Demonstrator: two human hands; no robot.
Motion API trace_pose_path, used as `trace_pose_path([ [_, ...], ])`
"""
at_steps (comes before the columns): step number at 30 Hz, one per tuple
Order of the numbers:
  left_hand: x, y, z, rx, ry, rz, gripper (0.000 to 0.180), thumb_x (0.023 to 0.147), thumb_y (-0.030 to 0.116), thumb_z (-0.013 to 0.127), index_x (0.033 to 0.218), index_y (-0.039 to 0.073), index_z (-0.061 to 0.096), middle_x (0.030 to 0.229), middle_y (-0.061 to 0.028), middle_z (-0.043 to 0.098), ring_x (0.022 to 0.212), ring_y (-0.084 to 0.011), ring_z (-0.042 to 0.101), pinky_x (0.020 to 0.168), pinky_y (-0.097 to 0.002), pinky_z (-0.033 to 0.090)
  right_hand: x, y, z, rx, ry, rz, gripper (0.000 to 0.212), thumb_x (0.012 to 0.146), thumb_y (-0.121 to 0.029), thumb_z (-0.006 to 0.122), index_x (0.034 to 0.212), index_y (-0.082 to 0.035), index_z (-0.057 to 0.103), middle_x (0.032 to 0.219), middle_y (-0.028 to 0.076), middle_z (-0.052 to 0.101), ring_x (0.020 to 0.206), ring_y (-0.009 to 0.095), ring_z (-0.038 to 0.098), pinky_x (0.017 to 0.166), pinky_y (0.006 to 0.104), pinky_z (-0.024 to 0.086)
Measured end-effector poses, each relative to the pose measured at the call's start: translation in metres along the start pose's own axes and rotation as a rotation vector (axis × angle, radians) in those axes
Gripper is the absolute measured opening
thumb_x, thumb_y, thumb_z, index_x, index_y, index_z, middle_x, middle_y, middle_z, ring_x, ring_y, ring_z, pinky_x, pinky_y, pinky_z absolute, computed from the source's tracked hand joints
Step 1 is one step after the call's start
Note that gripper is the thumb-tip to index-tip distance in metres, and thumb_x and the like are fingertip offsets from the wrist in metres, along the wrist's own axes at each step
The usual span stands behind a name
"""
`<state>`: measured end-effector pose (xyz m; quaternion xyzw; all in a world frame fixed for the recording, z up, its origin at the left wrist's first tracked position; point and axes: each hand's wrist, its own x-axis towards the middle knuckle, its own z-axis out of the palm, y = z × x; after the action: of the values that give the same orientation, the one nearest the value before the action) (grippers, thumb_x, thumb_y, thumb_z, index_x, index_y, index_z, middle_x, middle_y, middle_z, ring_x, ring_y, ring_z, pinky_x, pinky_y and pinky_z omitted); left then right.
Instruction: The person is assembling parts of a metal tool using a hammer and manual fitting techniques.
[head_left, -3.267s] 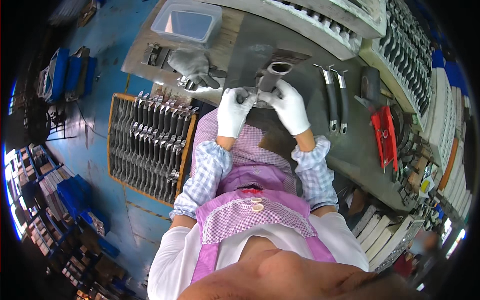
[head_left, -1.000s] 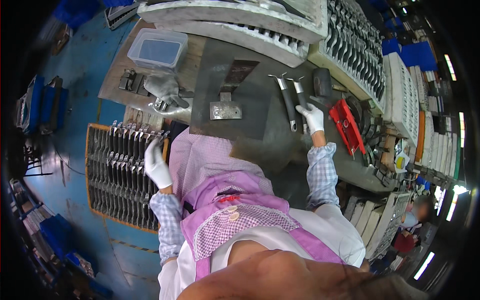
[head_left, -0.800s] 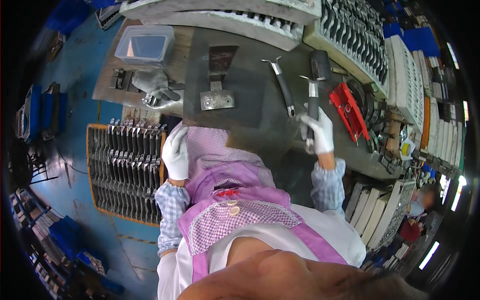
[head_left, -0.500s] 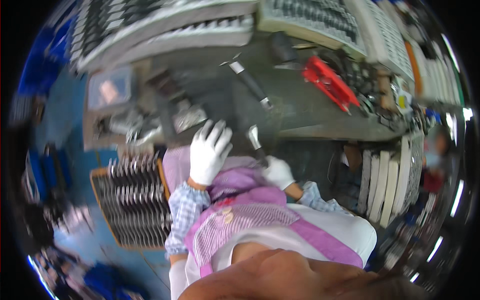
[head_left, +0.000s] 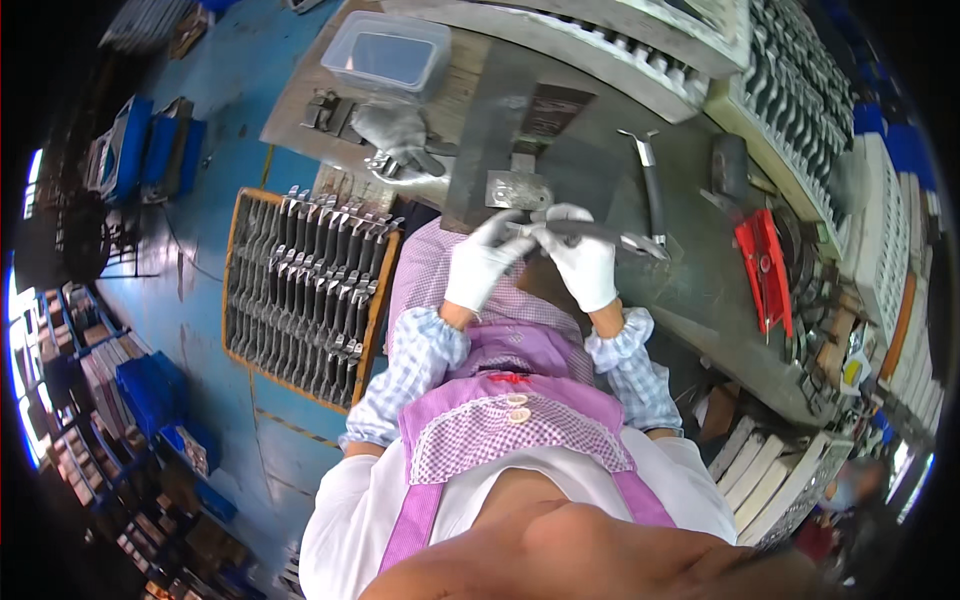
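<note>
In front of my lap, my right hand (head_left: pixel 582 268), in a white glove, is closed around a dark-handled metal tool (head_left: pixel 575 230). The tool lies roughly crosswise, its shiny metal end pointing right. My left hand (head_left: pixel 482 268), also gloved in white, pinches the tool's left end; the fingertips partly hide that end. Just beyond the hands, a small scuffed metal plate (head_left: pixel 518 190) rests on the dark bench (head_left: pixel 600 150). A similar black-handled tool with a forked metal end (head_left: pixel 650 185) lies to the right.
A wooden-edged tray (head_left: pixel 235 300) of several rowed black-handled pieces stands at my left. On the bench are a clear plastic box (head_left: pixel 385 60), a crumpled grey glove-like item (head_left: pixel 390 130) and a red tool (head_left: pixel 765 270). White-sided trays (head_left: pixel 660 85) line the back.
The view has turned left. My left hand, open and holding nothing before, has come to the tool. My right hand has raised the tool from beside my lap to meet it.
</note>
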<state>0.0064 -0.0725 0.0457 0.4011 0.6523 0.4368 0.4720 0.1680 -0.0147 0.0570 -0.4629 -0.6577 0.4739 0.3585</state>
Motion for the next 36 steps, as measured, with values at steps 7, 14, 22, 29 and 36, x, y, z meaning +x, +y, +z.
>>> trace_pose_path([
  [7,0.02,-0.018,-0.046,-0.323,0.304,-0.192,0.027,0.102,0.021,0.062,0.12,0.003,0.07,0.09,-0.0049,0.074,0.069,-0.0056,0.061,0.063,-0.0199,0.048,0.065,-0.011,0.034,-0.404,0.014,0.08,0.034,0.085,-0.031,0.076,0.104,-0.004,0.07,0.08,0.018,0.071,0.075,0.038,0.07,0.067,0.0459,0.055],
  [14,0.064,-0.031,-0.018,0.19,0.346,0.125,0.03,0.088,0.022,0.08,0.094,-0.002,0.064,0.079,-0.0063,0.065,0.07,-0.0131,0.057,0.067,-0.0282,0.05,0.058,0.02,0.008,0.244,-0.051,0.28,0.026,0.091,-0.012,0.071,0.115,-0.004,0.072,0.107,0.012,0.072,0.086,0.022,0.07,0.079,0.0316,0.056],
  [22,0.068,-0.041,-0.015,0.204,0.275,-0.027,0.04,0.084,0.035,0.081,0.086,0.002,0.058,0.075,-0.0127,0.062,0.068,-0.0239,0.06,0.067,-0.0362,0.05,0.042,0.053,0.012,-0.026,0.136,-0.057,0.019,0.087,-0.012,0.076,0.105,-0.006,0.076,0.095,0.006,0.068,0.082,0.02,0.065,0.074,0.0306,0.051],
  [29,0.066,-0.022,-0.015,0.251,0.264,-0.081,0.039,0.086,0.037,0.079,0.088,0.002,0.06,0.077,-0.0152,0.062,0.073,-0.0303,0.063,0.07,-0.0391,0.051,0.057,0.054,0.004,0.136,0.021,0.106,0.019,0.091,-0.012,0.074,0.107,-0.001,0.073,0.097,0.004,0.07,0.081,0.012,0.063,0.071,0.0274,0.05],
  [36,0.028,-0.021,-0.07,-0.069,0.029,-0.03,0.047,0.099,0.044,0.06,0.108,-0.001,0.071,0.101,-0.0166,0.073,0.091,-0.0264,0.07,0.084,-0.0411,0.054,0.045,-0.044,0.073,-0.133,0.053,-0.165,0.024,0.08,0.005,0.07,0.102,-0.003,0.075,0.092,0.007,0.076,0.085,0.017,0.072,0.077,0.031,0.056],
])
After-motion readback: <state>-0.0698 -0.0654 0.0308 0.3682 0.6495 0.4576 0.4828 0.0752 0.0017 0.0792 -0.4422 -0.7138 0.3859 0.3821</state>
